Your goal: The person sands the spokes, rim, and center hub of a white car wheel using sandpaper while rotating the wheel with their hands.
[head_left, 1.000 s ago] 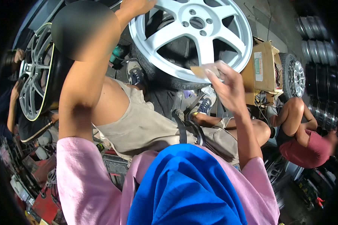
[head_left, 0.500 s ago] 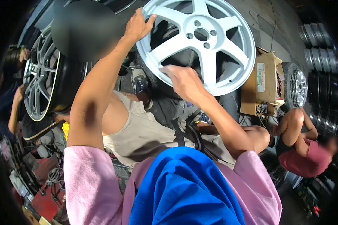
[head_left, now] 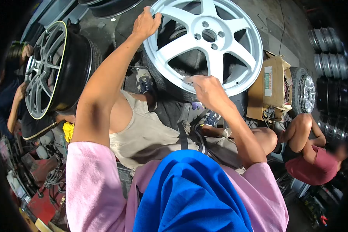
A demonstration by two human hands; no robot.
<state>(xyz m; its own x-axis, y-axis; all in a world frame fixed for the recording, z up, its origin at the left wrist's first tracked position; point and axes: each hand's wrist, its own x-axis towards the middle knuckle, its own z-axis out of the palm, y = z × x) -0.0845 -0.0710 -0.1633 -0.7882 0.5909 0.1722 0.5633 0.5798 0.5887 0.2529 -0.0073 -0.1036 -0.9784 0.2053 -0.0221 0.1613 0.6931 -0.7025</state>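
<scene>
A pale, white-blue six-spoke wheel rim (head_left: 215, 65) lies tilted in front of me, with several bolt holes around its hub opening. My left hand (head_left: 146, 24) grips its upper left edge, thumb on the face side. At the near edge of the rim, my right hand (head_left: 210, 92) is closed in a pinch by the inner lip. A small greyish tip shows at its fingers, too blurred to name. Beneath the rim sits a dark tire (head_left: 170, 87), partly hidden.
To the left, another person's hands hold a silver multi-spoke wheel (head_left: 42, 71). An open cardboard box (head_left: 259, 91) stands right of the rim. Beyond it, a person in a red shirt (head_left: 313, 164) sits near a tire with a chrome wheel (head_left: 308, 92). Stacked rims (head_left: 328, 63) line the far right.
My right hand has moved right along the rim's near edge. My left hand keeps its grip. At left, the silver wheel appears further up, and a dark rim shows more at the top.
</scene>
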